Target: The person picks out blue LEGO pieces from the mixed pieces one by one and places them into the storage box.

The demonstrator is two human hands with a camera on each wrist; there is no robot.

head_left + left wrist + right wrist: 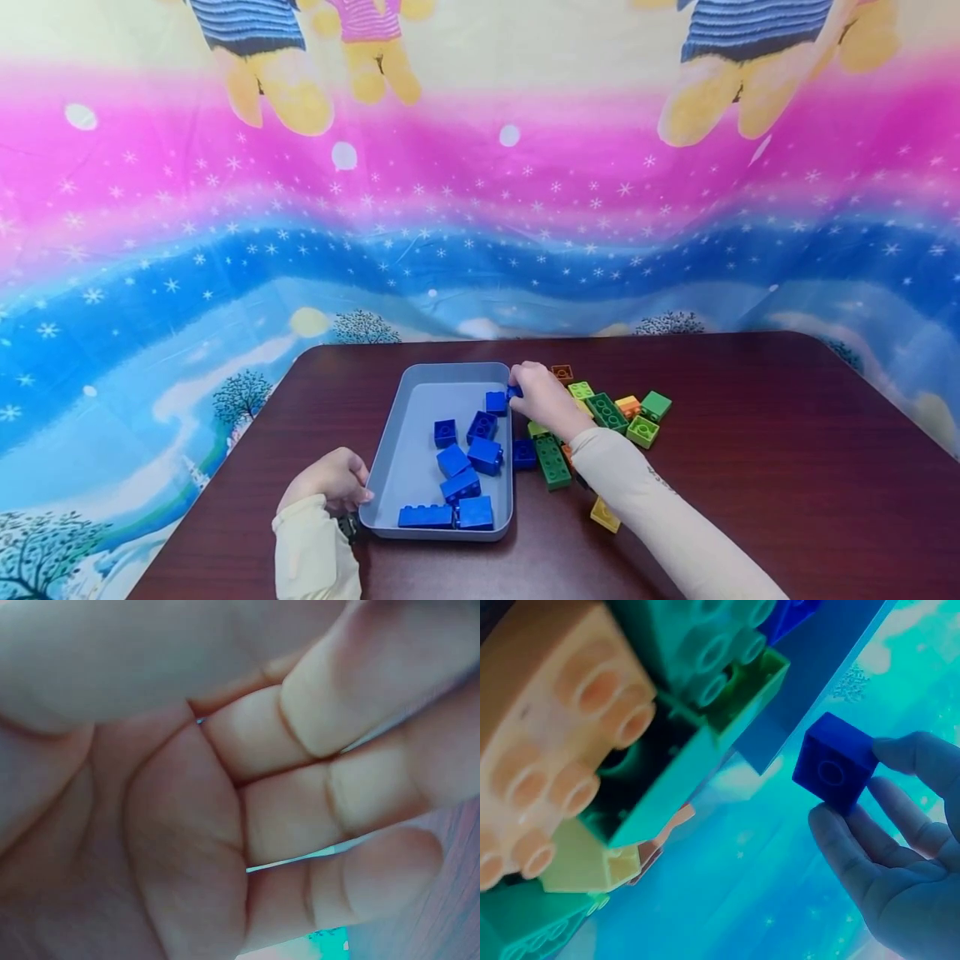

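In the head view, my right hand (pixel 546 398) is at the far right corner of the grey tray (pixel 386 450), pinching a small blue toy brick (pixel 834 761) between thumb and fingers. The right wrist view shows that brick's hollow underside. Several blue bricks (pixel 485 455) lie inside the tray, mostly along its right and near sides. My left hand (pixel 330 481) touches the tray's left rim near the front corner; its fingers (pixel 292 814) are loosely bent in the left wrist view, with nothing seen in the palm.
Right of the tray lies a loose pile of bricks: a dark green one (pixel 552 462), a lime one (pixel 642 431), a yellow one (pixel 604 515), a blue one (pixel 524 454) and others. My right forearm partly covers the pile. A printed cloth (pixel 480 183) hangs behind the brown table (pixel 750 467).
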